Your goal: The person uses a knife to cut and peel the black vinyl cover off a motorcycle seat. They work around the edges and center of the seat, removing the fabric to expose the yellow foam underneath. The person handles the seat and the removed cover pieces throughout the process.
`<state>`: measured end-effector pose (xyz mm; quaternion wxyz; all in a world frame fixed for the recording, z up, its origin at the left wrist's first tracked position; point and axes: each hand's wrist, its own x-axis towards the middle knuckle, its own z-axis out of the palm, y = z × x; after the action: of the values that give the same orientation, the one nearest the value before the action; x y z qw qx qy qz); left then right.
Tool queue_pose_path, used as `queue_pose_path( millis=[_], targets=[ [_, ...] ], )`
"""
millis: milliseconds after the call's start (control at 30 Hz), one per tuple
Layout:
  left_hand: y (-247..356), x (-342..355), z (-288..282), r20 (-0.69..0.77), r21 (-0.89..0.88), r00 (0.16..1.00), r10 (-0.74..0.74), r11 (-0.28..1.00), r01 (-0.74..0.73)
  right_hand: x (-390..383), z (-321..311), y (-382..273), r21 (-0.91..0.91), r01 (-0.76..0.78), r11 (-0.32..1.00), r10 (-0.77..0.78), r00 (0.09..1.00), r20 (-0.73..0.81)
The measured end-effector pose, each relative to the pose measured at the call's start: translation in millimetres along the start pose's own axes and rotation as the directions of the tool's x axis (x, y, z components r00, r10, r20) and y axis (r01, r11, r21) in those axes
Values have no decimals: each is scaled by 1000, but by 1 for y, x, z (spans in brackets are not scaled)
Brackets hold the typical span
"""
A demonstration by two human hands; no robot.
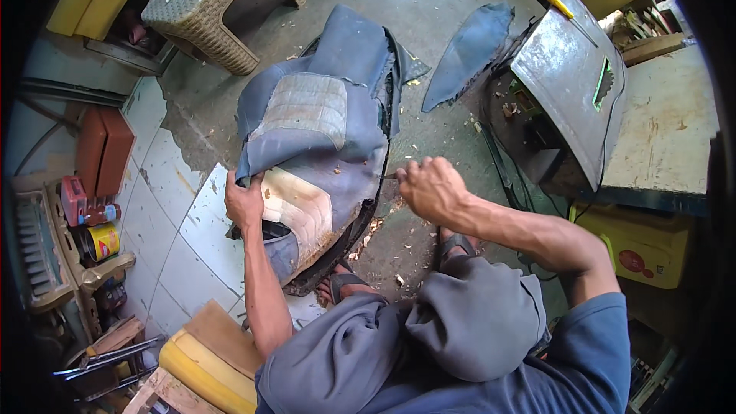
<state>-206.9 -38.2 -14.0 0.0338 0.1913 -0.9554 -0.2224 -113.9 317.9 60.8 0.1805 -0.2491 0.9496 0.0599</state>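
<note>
On the floor in front of me lies a worn seat (360, 149), with a blue-grey cover and pale quilted panels. Part of the cover is loose and folded over, baring a cream patch (307, 195). My left hand (245, 201) grips the folded cover edge at the seat's left side, fingers closed round it. To the right of the seat, my right hand (435, 190) makes a fist just off its dark rim. A thin dark tip seems to stick out of that fist toward the seat; what it belongs to is hidden by my fingers.
A woven-pattern stool (211, 11) stands at the far left. A loose blue-grey piece (471, 54) lies beyond the seat. On the right, a yellow-handled screwdriver (563, 11) rests on a grey metal casing (567, 69) beside a wooden bench (659, 123). Cluttered boxes and tools line the left.
</note>
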Motion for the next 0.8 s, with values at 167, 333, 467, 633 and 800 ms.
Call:
queue_pose_path(
  millis=[167,333,467,633,800],
  targets=[
    [-1,2,3,2,9,1000,6,1000,-6,21,-14,-36,110,-166,980,152,980,126],
    [-1,9,0,33,70,999,-28,997,26,-10,41,3,833,-433,345,413,867,279],
    [1,8,-1,13,70,1000,-15,997,14,-10,16,4,573,-275,772,343,939,-13],
    [-12,4,5,7,14,1000,14,1000,-15,8,2,-18,-153,-12,988,9,1000,-16],
    [-8,-3,9,-30,23,998,63,998,-63,8,29,-45,214,-233,949,233,972,23]
  ],
)
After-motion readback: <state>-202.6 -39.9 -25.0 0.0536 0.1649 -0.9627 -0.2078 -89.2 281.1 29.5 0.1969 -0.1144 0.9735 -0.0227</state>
